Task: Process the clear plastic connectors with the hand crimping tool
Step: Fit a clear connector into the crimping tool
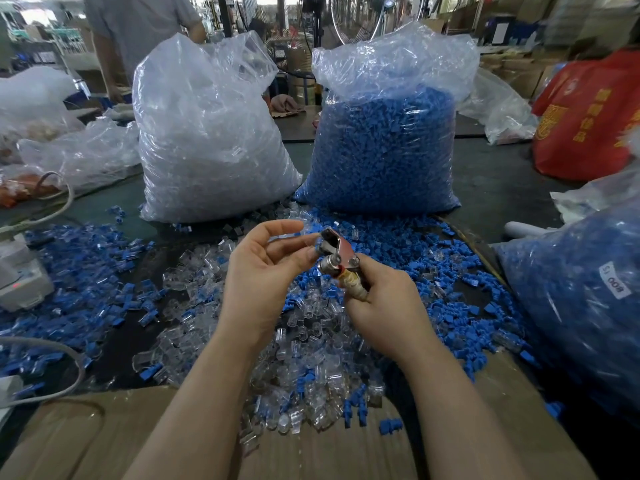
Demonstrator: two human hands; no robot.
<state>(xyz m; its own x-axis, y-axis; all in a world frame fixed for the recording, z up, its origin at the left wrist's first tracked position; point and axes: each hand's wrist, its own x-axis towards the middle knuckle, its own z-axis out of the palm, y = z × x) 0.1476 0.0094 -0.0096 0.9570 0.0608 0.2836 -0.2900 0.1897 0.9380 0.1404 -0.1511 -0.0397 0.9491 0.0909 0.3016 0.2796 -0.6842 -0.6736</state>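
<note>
My right hand (382, 299) grips the taped handle of a small metal crimping tool (334, 252), its head raised over the table's middle. My left hand (266, 268) is beside the tool head, thumb and fingertips pinching a clear plastic connector (289, 234) just left of the tool's jaw. Several loose clear connectors (304, 358) lie heaped below both hands, mixed with blue plastic parts (446, 271).
A big bag of clear connectors (207, 140) and a big bag of blue parts (384, 143) stand behind the pile. Another blue-filled bag (581, 306) is at right. Cardboard (329, 452) lies at the near edge, a grey cable (52, 386) at left. People stand beyond the table.
</note>
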